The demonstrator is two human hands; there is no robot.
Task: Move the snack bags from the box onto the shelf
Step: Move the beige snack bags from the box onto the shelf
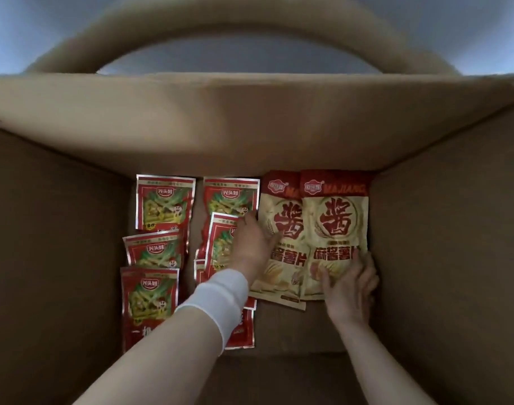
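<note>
Big open brown cardboard box, deep, walls up on all sides; all stock lies flat on its floor, and no shelf is in view. Largest items: two beige-and-red puffy chip bags, side by side w/ the right one overlapping the left, packed vs the far wall. Left hand, white cuff at the wrist, lies w/ fingers spread flat at the left bag's left edge, thumb on its face, not clenched; can't tell if the tips are under the edge. Right hand rests on the right bag's lower right corner, fingers loose and extended along its side, no closed grasp yet. Left of the left-hand fingers: approx. seven small red foil pouches w/ green print, overlapping in two loose columns. Handling, prob.: chip bags light, air-filled, slick film, contents fragile, so scoop under the outer edges, press both bags together, don't squeeze mid-face. Pouches flatter, slippery; pinch at the sealed edge.
</note>
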